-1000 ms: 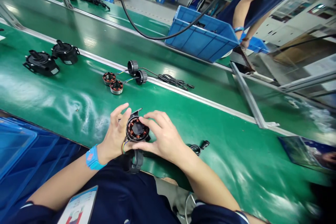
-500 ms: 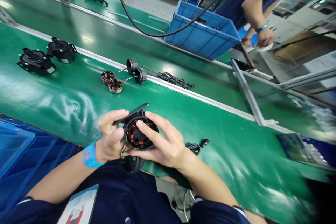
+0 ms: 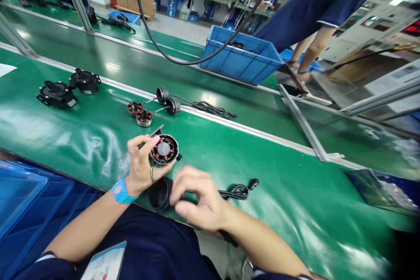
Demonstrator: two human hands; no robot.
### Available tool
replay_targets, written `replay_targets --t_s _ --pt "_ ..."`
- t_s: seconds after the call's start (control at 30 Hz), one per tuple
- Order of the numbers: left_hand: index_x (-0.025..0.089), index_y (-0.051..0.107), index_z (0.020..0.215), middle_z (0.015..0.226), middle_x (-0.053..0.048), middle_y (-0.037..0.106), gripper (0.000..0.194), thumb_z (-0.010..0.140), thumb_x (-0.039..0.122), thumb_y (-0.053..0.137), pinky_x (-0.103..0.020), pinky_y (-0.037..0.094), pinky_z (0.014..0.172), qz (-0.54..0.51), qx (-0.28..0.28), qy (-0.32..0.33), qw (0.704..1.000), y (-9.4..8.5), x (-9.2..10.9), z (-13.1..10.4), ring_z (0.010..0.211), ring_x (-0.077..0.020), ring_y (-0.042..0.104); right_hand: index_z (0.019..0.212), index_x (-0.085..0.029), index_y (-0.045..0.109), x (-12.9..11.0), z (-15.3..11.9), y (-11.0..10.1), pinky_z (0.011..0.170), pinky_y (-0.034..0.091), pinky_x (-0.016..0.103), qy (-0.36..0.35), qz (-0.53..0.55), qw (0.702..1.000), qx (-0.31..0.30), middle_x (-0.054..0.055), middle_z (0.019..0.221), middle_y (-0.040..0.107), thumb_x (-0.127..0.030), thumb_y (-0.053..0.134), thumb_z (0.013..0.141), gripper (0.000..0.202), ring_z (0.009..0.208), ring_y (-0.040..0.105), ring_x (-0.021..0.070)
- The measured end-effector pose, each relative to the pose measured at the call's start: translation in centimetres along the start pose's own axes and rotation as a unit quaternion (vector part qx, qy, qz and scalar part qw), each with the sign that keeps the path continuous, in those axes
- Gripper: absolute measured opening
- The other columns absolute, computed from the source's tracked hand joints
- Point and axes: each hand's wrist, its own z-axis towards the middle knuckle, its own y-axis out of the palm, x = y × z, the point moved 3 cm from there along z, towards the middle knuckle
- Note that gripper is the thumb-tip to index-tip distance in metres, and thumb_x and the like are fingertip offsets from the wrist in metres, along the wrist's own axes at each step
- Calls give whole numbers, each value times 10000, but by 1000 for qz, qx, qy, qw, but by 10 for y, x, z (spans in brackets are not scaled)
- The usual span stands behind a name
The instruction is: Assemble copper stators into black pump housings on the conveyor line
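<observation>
My left hand (image 3: 141, 164) grips a round black motor housing (image 3: 176, 148) with a ring of copper coils and a grey centre facing up. Coloured wires run from the housing down past my left palm. Below it, near the bench edge, a black round cap (image 3: 159, 194) lies beside my right hand (image 3: 200, 197). The fingers of my right hand are bent and apart, blurred a little, with nothing seen between them. A black cable (image 3: 240, 191) with a plug is coiled to the right of that hand.
Two black pump housings (image 3: 57, 95) stand at the left. Two copper coil rings (image 3: 144, 118) wired to black caps (image 3: 173, 106) lie ahead by a metal rail (image 3: 229, 126). Beyond are a blue crate (image 3: 241, 59) and a person's arms (image 3: 315, 50). Blue bins (image 3: 42, 210) sit lower left.
My right hand has let go of the housing and moved down, beside the black cap. The housing now shows its coils and grey centre uncovered. The whole view has shifted slightly.
</observation>
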Motion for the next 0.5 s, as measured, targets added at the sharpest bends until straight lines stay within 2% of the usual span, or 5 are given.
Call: replay_targets --t_s 0.1,0.17,0.23,0.37,0.5 --pt "320 490 1349 1220 -71 439 803 674 293 924 -428 568 969 66 70 49 994 -21 7 23 1137 -255 526 998 -165 725 18 -20 53 562 525 219 190 335 907 -171 28 788 639 -669 670 901 516 587 561 92" --pt "333 568 1199 1218 -58 417 640 671 294 928 -426 570 970 94 86 69 989 -31 13 35 1142 -254 505 1248 -197 624 41 -30 83 563 556 217 300 476 813 -151 46 946 656 -710 725 840 663 649 615 98" --pt "332 617 1075 1220 -49 393 515 669 282 929 -420 567 976 106 89 75 988 -38 17 41 1165 -258 487 1310 -252 529 58 -32 97 623 599 260 321 544 770 -92 66 1097 651 -704 778 795 730 775 678 138" --pt "295 668 953 1249 -43 385 390 666 220 923 -403 546 993 96 77 34 992 -44 19 34 1217 -261 490 1390 -331 431 54 -25 75 756 595 300 184 508 839 57 60 1206 619 -657 892 671 914 919 697 195" --pt "243 703 826 1297 -65 412 217 727 275 894 -439 518 1021 69 17 -42 997 -38 16 17 1254 -282 497 1509 -399 234 22 -13 33 809 621 391 61 309 928 198 130 1466 468 -764 879 579 1189 1044 684 282"
